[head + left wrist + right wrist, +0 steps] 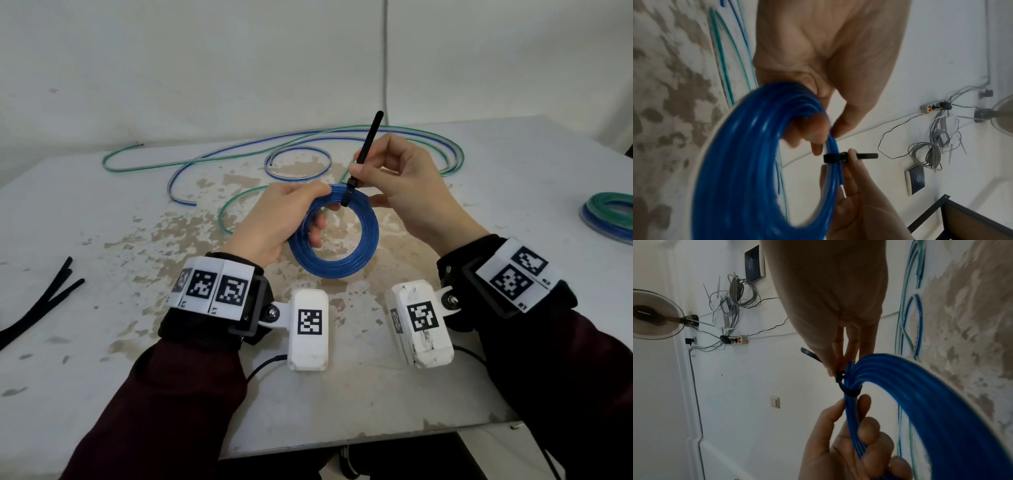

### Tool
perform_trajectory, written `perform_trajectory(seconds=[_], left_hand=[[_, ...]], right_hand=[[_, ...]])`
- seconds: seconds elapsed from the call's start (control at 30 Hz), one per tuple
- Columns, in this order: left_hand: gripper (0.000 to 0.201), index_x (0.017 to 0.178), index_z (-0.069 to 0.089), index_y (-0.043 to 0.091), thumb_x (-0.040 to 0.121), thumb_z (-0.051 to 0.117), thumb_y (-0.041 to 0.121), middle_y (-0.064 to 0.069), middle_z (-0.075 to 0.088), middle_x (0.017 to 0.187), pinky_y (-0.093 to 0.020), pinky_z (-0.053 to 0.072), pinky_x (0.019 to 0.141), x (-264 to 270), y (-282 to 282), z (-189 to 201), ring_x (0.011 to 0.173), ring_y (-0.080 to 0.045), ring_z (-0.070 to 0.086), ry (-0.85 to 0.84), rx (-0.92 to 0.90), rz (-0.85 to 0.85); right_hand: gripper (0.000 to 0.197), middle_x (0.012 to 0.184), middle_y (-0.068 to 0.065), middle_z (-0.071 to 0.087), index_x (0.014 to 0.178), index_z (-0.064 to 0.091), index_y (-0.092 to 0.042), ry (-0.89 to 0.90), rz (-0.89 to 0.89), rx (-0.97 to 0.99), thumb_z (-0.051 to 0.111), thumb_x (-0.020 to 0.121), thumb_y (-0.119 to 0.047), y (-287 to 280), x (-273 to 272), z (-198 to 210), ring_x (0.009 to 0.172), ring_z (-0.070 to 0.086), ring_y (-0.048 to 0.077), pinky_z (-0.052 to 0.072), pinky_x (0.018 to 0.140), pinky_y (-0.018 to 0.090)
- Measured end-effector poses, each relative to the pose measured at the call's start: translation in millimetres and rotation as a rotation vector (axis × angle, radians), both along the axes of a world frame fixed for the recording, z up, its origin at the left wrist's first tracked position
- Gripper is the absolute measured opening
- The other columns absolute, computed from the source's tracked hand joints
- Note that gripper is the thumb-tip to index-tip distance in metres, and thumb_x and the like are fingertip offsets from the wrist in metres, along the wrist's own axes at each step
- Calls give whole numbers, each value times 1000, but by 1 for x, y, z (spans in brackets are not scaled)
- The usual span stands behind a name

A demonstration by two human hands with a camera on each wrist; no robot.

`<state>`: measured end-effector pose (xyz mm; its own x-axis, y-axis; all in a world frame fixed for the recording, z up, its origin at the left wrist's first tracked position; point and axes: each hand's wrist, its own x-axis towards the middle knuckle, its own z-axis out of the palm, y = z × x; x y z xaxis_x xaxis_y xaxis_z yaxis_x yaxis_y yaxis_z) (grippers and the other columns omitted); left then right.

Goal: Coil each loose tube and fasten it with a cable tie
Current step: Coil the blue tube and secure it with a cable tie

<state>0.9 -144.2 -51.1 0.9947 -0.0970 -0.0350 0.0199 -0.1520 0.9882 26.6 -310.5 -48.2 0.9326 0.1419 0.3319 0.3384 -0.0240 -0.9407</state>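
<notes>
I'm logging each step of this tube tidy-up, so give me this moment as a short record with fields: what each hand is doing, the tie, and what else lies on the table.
left hand: grips the blue coil, fingers through its middle
right hand: pinches the black cable tie just above its head
cable tie: looped round the coil's strands, tail pointing up
loose tubes: blue and green, uncoiled on the table behind the hands
finished coils: at the right edge
spare ties: black, at the left edge

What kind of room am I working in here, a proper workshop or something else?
Probably an improvised indoor workroom, not a fitted workshop: a worn white table with flaking paint, a power strip with tangled cables on a bare white wall, and a fan.
</notes>
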Motion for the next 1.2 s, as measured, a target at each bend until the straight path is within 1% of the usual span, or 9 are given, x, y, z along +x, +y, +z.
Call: perform_trajectory(seconds=[0.1, 0.23, 0.33, 0.43, 0.6, 0.87, 1.03, 1.13, 1.2], left_hand=[[33, 79, 71, 3, 92, 55, 29, -7, 67, 64, -32, 53, 58, -1, 0, 4, 51, -21, 58, -17, 38, 2], [19, 94, 67, 12, 97, 53, 23, -6, 63, 64, -29, 50, 48, -2, -5, 4, 37, -17, 48, -131, 60, -46], [20, 93, 67, 14, 97, 51, 26, -7, 49, 60, -25, 33, 40, -3, -4, 3, 34, -13, 31, -168, 17, -81], [20, 93, 71, 18, 96, 55, 30, -8, 30, 59, -35, 18, 46, -4, -8, 2, 37, -12, 21, -186, 46, -99], [19, 94, 69, 15, 98, 52, 24, 1, 31, 50, -21, 28, 37, -2, -10, -1, 34, -10, 22, -215, 143, -148], [19, 90, 67, 15, 96, 54, 28, 11, 39, 41, -23, 30, 39, 1, -10, -9, 32, -9, 30, -299, 335, -119], [18, 97, 62, 14, 101, 44, 15, 1, 41, 57, -21, 34, 38, 2, -15, -14, 34, -8, 28, -119, 17, -152], [14, 102, 56, 11, 101, 42, 12, -1, 43, 60, -22, 36, 39, 4, -12, -12, 37, -9, 30, -131, -153, -117], [15, 101, 56, 8, 101, 42, 13, -1, 45, 60, -24, 40, 44, 7, -15, -11, 41, -10, 36, -164, -203, -70]], right_hand=[[10, 70, -5, 63, 85, 59, -17, 51, 44, -3, 65, 89, -9, 2, -2, 1, 68, 65, 7, 48, 56, 21], [11, 72, -1, 63, 83, 58, -16, 79, 62, 22, 65, 89, -8, 4, -5, 1, 68, 60, 9, 46, 51, 18], [13, 79, 3, 61, 81, 58, -16, 64, 56, 31, 65, 88, -8, 4, -6, 3, 68, 59, 9, 46, 50, 16], [14, 82, 3, 61, 79, 57, -15, 60, 62, 25, 66, 88, -8, 3, -6, 3, 64, 60, 6, 47, 51, 17], [21, 71, 1, 60, 71, 54, -14, 87, 25, 34, 66, 88, -8, 2, -3, 0, 64, 59, 11, 48, 49, 18], [26, 75, 5, 60, 69, 49, -14, 229, 45, 48, 67, 87, -9, 1, 7, -12, 64, 58, 11, 49, 48, 19], [15, 81, 6, 63, 78, 57, -16, 227, -36, -64, 67, 88, -21, -3, 11, -13, 58, 60, 7, 51, 48, 22], [20, 93, 7, 66, 98, 60, -15, 295, 97, -170, 55, 95, -34, -5, 5, -9, 75, 65, 16, 60, 64, 37], [24, 90, 7, 67, 106, 59, -10, 324, 203, -136, 51, 98, -32, -7, 0, -4, 67, 64, 15, 55, 56, 31]])
